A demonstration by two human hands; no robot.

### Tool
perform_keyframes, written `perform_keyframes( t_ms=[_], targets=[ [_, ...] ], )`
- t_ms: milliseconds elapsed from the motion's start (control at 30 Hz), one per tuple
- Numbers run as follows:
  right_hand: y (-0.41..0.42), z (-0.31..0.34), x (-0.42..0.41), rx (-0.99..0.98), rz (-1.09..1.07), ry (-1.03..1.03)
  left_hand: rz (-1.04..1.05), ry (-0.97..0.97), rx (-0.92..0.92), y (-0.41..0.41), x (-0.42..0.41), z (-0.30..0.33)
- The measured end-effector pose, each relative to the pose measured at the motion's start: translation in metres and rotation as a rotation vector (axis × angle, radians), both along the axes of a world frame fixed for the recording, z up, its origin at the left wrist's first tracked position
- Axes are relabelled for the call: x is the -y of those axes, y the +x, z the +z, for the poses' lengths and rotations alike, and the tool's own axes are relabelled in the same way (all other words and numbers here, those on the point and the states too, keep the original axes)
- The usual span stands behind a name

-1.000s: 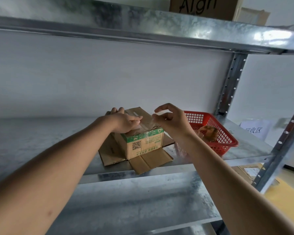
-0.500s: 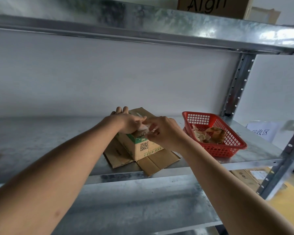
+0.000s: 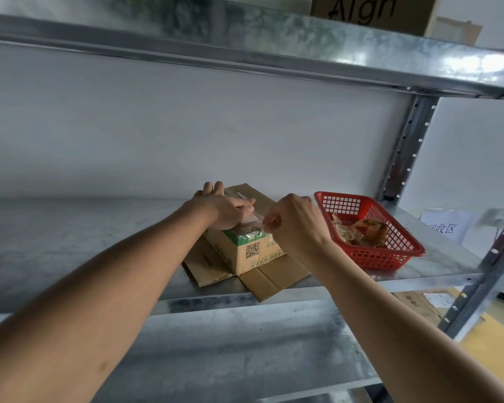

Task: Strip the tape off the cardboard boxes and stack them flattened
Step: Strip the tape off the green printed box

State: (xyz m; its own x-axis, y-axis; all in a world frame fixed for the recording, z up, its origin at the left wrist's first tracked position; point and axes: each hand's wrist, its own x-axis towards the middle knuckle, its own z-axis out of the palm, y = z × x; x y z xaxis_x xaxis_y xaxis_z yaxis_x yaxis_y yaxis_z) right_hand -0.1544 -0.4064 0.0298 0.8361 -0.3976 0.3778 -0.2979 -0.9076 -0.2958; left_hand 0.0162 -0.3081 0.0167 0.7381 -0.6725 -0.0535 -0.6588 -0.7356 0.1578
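Note:
A small cardboard box (image 3: 253,251) with a green band and a QR code stands on the metal shelf (image 3: 70,242), its lower flaps spread flat around it. My left hand (image 3: 224,210) lies flat on the box's top and presses it down. My right hand (image 3: 291,222) hovers at the top's near right edge and pinches a strip of clear tape (image 3: 259,221) that runs across the top. How much of the tape is lifted is hard to tell.
A red plastic basket (image 3: 390,257) with crumpled used tape stands to the right on the same shelf. A steel upright (image 3: 405,146) rises behind it. A brown box (image 3: 370,10) sits on the shelf above. Flat cardboard lies on the floor at lower right.
My right hand dropped from above the box to its top, then shifted right to the top's edge, fingers pinched on the tape. My left hand stayed pressed on the box.

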Motion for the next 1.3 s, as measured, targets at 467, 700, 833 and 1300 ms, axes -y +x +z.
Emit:
perform_keyframes(
  t_ms=[467, 700, 833, 1300],
  targets=[
    [0.009, -0.005, 0.001, 0.342, 0.266, 0.945, -0.011, -0.164, -0.169, 0.015, -0.002, -0.018],
    [0.025, -0.021, 0.001, 0.278, 0.134, 0.386, 0.005, -0.117, -0.143, 0.014, 0.001, -0.014],
    [0.028, -0.018, 0.0, 0.128, 0.16, 0.151, -0.011, -0.144, -0.116, 0.014, -0.001, -0.014],
    [0.012, -0.001, -0.005, 0.003, 0.205, 0.098, 0.02, 0.002, -0.159, -0.001, -0.003, 0.004]
  ],
)
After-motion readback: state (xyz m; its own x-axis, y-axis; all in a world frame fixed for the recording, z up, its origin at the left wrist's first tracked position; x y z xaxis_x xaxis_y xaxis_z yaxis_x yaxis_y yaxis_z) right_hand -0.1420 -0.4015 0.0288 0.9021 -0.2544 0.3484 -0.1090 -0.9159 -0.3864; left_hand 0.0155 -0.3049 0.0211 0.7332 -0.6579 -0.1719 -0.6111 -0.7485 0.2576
